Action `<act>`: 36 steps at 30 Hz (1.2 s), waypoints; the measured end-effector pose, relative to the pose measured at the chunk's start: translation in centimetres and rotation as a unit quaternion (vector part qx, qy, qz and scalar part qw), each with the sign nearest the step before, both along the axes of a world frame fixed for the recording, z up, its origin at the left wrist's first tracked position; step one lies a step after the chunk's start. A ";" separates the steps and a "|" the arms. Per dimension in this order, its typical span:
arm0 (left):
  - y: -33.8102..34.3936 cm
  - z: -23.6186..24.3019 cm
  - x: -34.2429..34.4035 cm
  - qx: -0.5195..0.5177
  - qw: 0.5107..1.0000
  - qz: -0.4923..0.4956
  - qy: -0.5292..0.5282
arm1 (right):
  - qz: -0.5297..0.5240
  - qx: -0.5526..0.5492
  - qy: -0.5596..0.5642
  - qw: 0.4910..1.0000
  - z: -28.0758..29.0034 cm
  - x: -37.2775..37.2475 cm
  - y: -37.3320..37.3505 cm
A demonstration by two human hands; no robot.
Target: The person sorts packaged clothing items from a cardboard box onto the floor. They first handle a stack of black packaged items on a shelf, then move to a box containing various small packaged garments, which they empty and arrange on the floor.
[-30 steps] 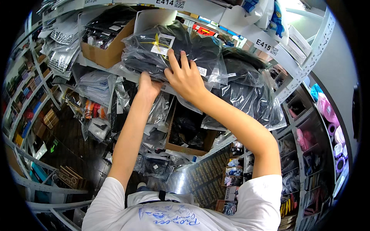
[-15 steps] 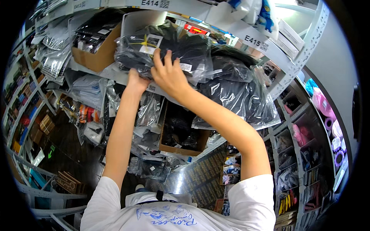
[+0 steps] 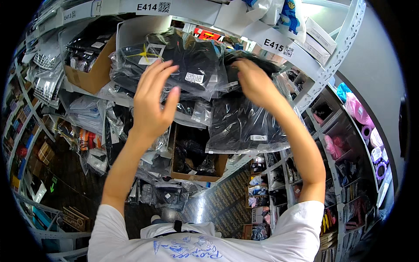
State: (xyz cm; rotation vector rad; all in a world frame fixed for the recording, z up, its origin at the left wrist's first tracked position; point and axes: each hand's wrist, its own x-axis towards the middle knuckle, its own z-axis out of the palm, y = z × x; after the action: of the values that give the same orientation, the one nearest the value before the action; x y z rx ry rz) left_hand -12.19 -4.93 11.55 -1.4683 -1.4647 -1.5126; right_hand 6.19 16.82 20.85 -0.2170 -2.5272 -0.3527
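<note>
Here's the pale metal shelf (image 3: 122,101), packed right up to its front edge: clear-bagged dark goods (image 3: 191,51) piled at the middle, a brown cardboard box (image 3: 89,81) to their left, white printed packets (image 3: 44,72) stacked toward the left end. Over toward the right corner, more bagged black pieces (image 3: 248,124) spill down across the front edge. One level down, the lower shelf (image 3: 239,165) carries an open carton (image 3: 198,177) near its front edge.

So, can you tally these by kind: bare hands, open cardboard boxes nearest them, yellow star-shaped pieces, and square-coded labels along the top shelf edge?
Bare hands: 2
Open cardboard boxes: 2
Yellow star-shaped piece: 1
Square-coded labels: 3
Total: 8
</note>
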 end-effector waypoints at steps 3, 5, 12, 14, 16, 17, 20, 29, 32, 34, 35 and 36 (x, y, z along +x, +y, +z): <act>4.0 1.7 -1.5 -0.040 0.983 0.130 0.121 | -0.085 -0.176 -0.044 0.980 1.8 1.3 6.7; 5.6 1.4 -3.6 -0.062 0.959 0.231 0.151 | -0.201 -0.056 -0.058 0.976 2.1 0.1 11.3; 6.0 -1.5 -4.4 -0.098 0.963 0.231 0.096 | -0.201 0.042 -0.125 0.971 2.9 -4.0 16.0; 6.2 -1.3 -4.4 -0.089 0.965 0.227 0.101 | -0.186 0.101 -0.061 0.975 1.9 -4.6 18.0; 6.5 -1.7 -4.4 -0.084 0.966 0.224 0.100 | -0.172 0.151 0.011 0.973 1.3 -4.7 19.6; 6.8 -1.6 -4.2 -0.078 0.968 0.217 0.101 | -0.170 0.177 0.049 0.968 1.4 -4.0 20.3; 6.0 -2.2 -5.0 -0.074 0.964 0.235 0.096 | -0.097 0.176 0.088 0.976 2.8 -3.8 14.1; 6.5 -2.1 -4.5 -0.065 0.963 0.246 0.087 | -0.195 0.115 0.160 0.961 0.7 2.2 2.6; 6.5 -1.9 -4.4 -0.069 0.963 0.244 0.086 | -0.237 0.033 0.259 0.936 1.1 1.4 2.8; 6.4 -1.5 -4.3 -0.076 0.962 0.248 0.086 | -0.253 0.027 0.278 0.926 0.8 -0.3 3.0; 6.4 -1.4 -4.3 -0.076 0.961 0.250 0.089 | -0.251 0.031 0.283 0.925 0.4 -1.6 2.7; 6.1 -1.4 -4.5 -0.080 0.960 0.254 0.089 | -0.266 -0.026 0.226 0.937 0.6 -3.5 1.7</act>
State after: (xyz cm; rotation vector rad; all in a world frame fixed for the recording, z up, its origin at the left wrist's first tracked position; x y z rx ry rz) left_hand -16.71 1.17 10.16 -1.1550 -1.7138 -0.9472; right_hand 2.68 18.48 21.40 -0.9047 -1.9908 -0.3890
